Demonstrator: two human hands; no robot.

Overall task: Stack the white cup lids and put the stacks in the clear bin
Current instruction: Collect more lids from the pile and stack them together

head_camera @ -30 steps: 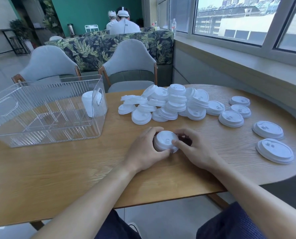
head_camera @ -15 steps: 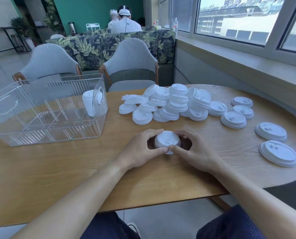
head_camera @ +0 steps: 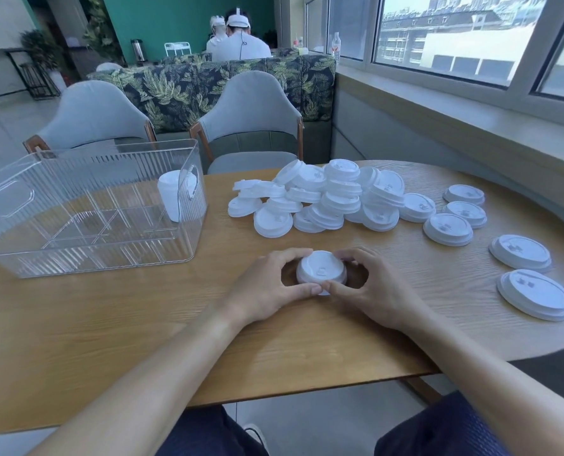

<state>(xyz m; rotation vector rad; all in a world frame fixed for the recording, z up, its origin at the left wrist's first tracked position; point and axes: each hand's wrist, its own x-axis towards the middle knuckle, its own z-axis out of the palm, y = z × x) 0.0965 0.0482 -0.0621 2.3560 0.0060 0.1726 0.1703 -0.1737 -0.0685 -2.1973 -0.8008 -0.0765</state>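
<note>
A short stack of white cup lids rests on the wooden table right in front of me. My left hand and my right hand cup it from both sides, thumbs meeting at its near edge. A loose heap of white lids lies behind it. Several single lids are spread to the right. The clear ribbed bin stands at the left, with one tall stack of lids in its far right corner.
Two grey chairs stand behind the table, in front of a leaf-patterned sofa back. A window sill runs along the right. Two people sit at the far end of the room, backs turned. The table's rounded edge curves at the right.
The stack between my hands has gone from tilted to lying flat on the table. My fingers have spread around it. The view has shifted slightly.
</note>
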